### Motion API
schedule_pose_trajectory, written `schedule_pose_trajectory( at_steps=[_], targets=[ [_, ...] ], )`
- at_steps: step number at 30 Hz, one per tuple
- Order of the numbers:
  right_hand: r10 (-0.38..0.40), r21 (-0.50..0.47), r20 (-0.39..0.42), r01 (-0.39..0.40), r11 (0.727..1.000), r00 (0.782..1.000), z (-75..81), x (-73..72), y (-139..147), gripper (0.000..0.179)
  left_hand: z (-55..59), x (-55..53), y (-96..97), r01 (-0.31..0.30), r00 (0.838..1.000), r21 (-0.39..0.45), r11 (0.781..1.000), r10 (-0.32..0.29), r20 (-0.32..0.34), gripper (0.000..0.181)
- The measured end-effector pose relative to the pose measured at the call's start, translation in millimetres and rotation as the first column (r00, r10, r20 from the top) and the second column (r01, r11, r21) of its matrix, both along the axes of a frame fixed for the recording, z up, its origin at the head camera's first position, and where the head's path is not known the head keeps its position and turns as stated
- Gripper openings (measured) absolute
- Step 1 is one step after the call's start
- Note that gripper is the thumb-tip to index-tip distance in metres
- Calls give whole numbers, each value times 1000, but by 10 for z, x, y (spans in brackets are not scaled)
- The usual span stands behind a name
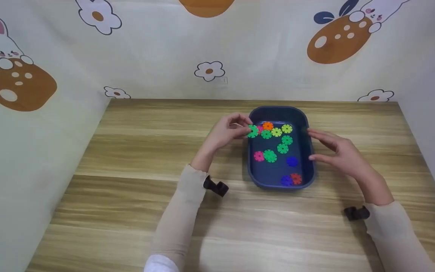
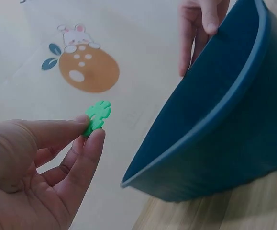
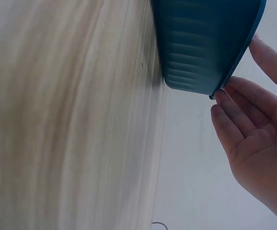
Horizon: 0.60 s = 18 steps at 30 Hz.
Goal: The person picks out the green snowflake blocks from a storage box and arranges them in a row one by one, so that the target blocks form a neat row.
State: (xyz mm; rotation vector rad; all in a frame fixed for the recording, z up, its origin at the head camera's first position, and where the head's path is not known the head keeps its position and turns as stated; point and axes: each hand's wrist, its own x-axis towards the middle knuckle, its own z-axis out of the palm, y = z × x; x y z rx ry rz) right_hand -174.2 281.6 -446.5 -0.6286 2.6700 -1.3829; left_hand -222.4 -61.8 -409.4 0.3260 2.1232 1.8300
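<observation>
My left hand [image 1: 227, 131] pinches a green notched plastic disc [image 2: 99, 115], shaped like a snowflake, between thumb and fingertips. It holds the disc at the left rim of a dark blue bin [image 1: 281, 186], which stands on the wooden table. Across the bin, my right hand [image 1: 336, 152] has its fingers extended, with fingertips and thumb right at the right rim; the right wrist view shows the same fingers [image 3: 238, 115] against the bin's edge. Inside lie several loose discs: green [image 1: 282, 148], yellow [image 1: 287, 129], orange [image 1: 267, 125], pink [image 1: 259, 156], blue [image 1: 292, 161] and red [image 1: 296, 178].
Wood-grain tabletop [image 1: 134, 151] extends around the bin on every side. A pale patterned wall covering [image 1: 157, 56] rises behind the table's far edge and along the left. Black wrist mounts [image 1: 216, 186] sit on both cuffs.
</observation>
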Motion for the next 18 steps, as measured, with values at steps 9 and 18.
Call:
schedule_pose_trajectory(
  at_steps=[9, 18],
  targets=[
    [7, -4, -22, -8, 1000, 1000, -13, -6, -8, 63, -104, -97, -340, -155, 988, 88, 984, 154, 24, 24],
    [0, 8, -16, 0, 1000, 1000, 0, 1, -8, 63, -270, -172, -665, -273, 962, 56, 960, 271, 43, 22]
  ],
)
